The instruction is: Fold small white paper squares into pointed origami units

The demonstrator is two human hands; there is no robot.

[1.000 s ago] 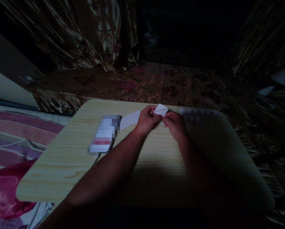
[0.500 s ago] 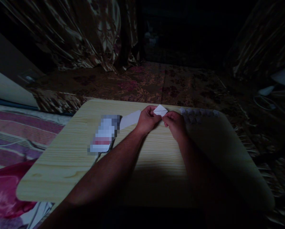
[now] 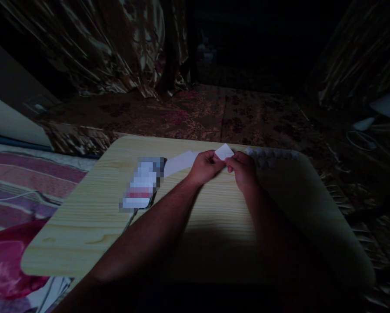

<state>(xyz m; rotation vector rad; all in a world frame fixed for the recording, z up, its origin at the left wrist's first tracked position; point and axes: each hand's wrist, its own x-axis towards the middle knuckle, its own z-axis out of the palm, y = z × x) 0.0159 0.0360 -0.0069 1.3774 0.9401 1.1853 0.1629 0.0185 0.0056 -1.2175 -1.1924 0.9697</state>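
A small white piece of folded paper (image 3: 224, 151), diamond-shaped with a crease or fold line across it, is held up near the far edge of the table. My left hand (image 3: 205, 167) pinches its left side between thumb and fingers. On its lower right side, my right hand (image 3: 242, 168) grips it with thumb and bent fingers. Flat white paper sheets (image 3: 179, 164) lie just left of my left hand, partly covered by it. Beyond my right hand sit several small folded paper pieces (image 3: 269, 154) in rows, dim in the shadow.
A phone (image 3: 142, 182) with a blurred screen and a cable lies on the left of the wooden table (image 3: 84, 217). A striped bedcover (image 3: 28, 174) and pink cloth (image 3: 12, 256) are at the left. Patterned fabric (image 3: 208, 113) and curtains (image 3: 142, 43) stand behind.
Both hands have shifted slightly right with the folded paper. The paper has turned a little, and my right thumb now lies against its lower edge. More of the flat sheets shows.
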